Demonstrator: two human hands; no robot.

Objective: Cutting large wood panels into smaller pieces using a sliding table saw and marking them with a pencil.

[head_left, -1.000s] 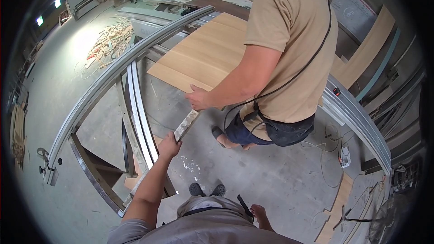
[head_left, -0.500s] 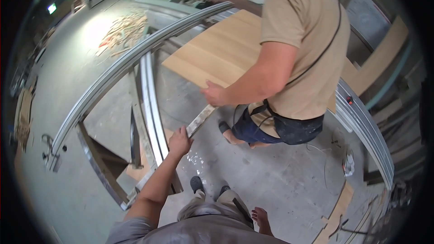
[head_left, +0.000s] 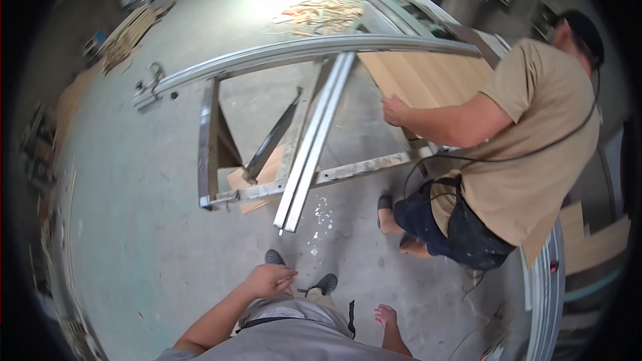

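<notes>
My left hand (head_left: pixel 269 282) hangs in front of my body above my feet, loosely curled, with nothing visible in it. Low on the right side of my body, my right hand (head_left: pixel 386 316) is relaxed, its fingers half bent and holding nothing I can see. Nearest to my left hand is the lower end of a silver metal rail (head_left: pixel 314 144), which slopes from a long rail (head_left: pixel 281 52) across the frame (head_left: pixel 364 167). To the right, a co-worker in a tan shirt (head_left: pixel 545 154) has a hand (head_left: pixel 396 111) at the edge of a light wood panel (head_left: pixel 435 79).
A black bar (head_left: pixel 273 135) slants inside the frame, above wood pieces (head_left: pixel 267 184) on the floor. Wood scraps (head_left: pixel 324 12) lie in a pile at the back. A black cable (head_left: pixel 515 159) trails from the co-worker. More metal rails (head_left: pixel 545 294) stand at the lower right.
My left hand has let go of the frame's bar and drawn back toward my body. The view has turned, so the frame and rails appear level and the co-worker farther right.
</notes>
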